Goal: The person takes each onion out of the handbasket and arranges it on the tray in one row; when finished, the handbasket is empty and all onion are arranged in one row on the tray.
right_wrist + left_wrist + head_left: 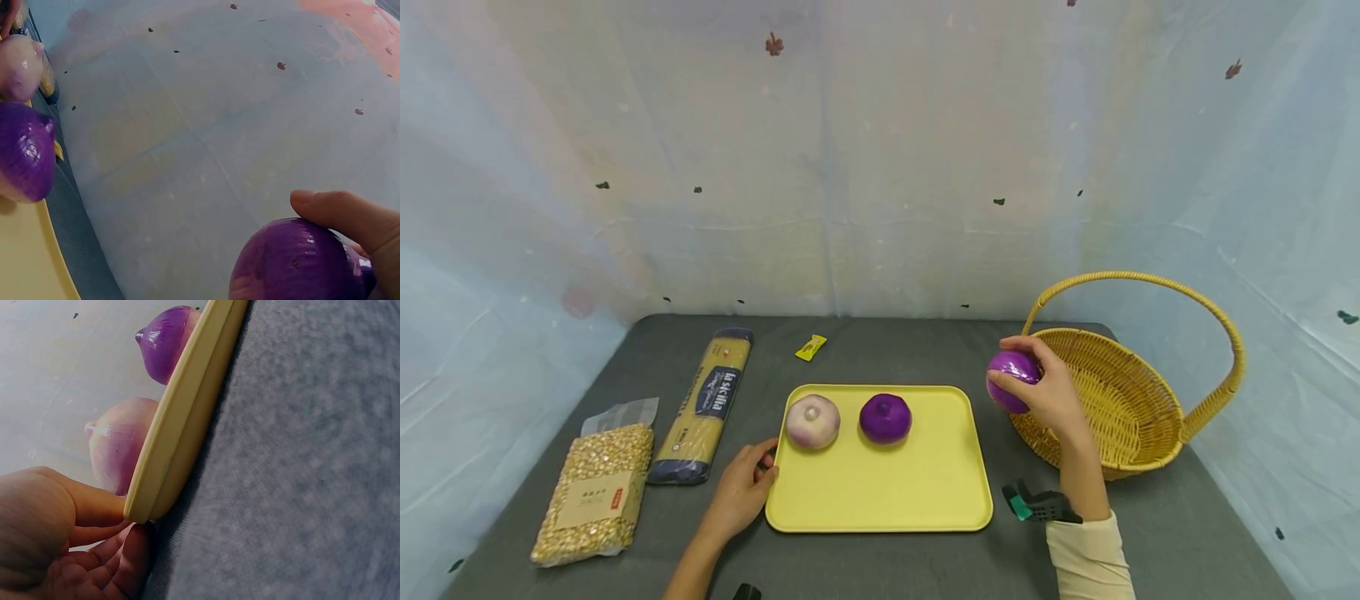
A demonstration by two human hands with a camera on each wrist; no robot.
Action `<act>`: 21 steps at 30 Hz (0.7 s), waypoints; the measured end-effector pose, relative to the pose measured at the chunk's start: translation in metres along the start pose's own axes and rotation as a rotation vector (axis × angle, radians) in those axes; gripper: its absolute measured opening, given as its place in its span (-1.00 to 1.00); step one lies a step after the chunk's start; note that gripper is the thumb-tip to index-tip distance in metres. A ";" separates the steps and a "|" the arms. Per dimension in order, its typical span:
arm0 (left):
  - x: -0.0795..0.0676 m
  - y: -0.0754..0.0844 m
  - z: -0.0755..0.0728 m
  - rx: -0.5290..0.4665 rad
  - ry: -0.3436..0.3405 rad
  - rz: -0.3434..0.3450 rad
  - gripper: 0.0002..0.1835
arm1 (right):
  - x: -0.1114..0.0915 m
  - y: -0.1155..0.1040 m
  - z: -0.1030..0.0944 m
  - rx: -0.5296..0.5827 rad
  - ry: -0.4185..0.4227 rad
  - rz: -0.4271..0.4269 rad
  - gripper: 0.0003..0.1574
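Note:
My right hand (1057, 397) grips a glossy purple onion (1013, 364) in the air, between the tray and the basket's near left side. In the right wrist view the thumb lies along that onion (290, 262). My left hand (743, 487) holds the left edge of a yellow tray (880, 508); the left wrist view has its thumb on the rim and other fingers curled below the edge. On the tray sit a pale white-purple onion (812, 422) at upper left and a dark purple onion (885, 419) beside it, apart from each other.
A wicker basket (1150, 462) with a tall arched handle stands at the right. To the left lie a pack of spaghetti (703, 417) and a bag of yellow kernels (597, 492). Behind the tray is a small yellow packet (810, 347). A pale curtain (880, 167) hangs behind the grey table.

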State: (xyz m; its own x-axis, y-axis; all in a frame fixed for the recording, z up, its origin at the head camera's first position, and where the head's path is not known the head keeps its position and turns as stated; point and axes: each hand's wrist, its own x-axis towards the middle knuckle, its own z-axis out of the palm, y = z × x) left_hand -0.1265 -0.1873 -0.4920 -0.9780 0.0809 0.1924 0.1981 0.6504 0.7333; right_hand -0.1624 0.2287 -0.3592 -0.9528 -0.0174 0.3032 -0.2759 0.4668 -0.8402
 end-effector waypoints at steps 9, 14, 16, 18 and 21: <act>-0.001 0.001 0.001 -0.005 0.017 0.004 -0.61 | 0.001 -0.016 0.022 -0.006 -0.069 -0.012 -0.37; -0.001 0.002 0.001 -0.012 0.034 0.031 -0.62 | 0.009 0.015 0.039 0.012 -0.109 -0.029 -0.37; -0.001 0.002 0.000 -0.015 0.024 0.024 -0.61 | 0.012 0.025 0.046 0.016 -0.130 -0.029 -0.37; 0.000 0.002 0.000 -0.016 0.013 0.009 -0.61 | 0.013 0.031 0.052 0.010 -0.153 -0.031 -0.37; 0.000 0.002 0.000 -0.011 -0.005 -0.017 -0.60 | 0.013 0.037 0.061 0.006 -0.175 -0.015 -0.38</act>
State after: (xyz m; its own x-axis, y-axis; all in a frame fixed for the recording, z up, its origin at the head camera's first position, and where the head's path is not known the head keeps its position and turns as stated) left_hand -0.1263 -0.1861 -0.4904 -0.9815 0.0738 0.1769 0.1824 0.6433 0.7436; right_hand -0.1926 0.1917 -0.4135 -0.9559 -0.1786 0.2331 -0.2906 0.4602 -0.8389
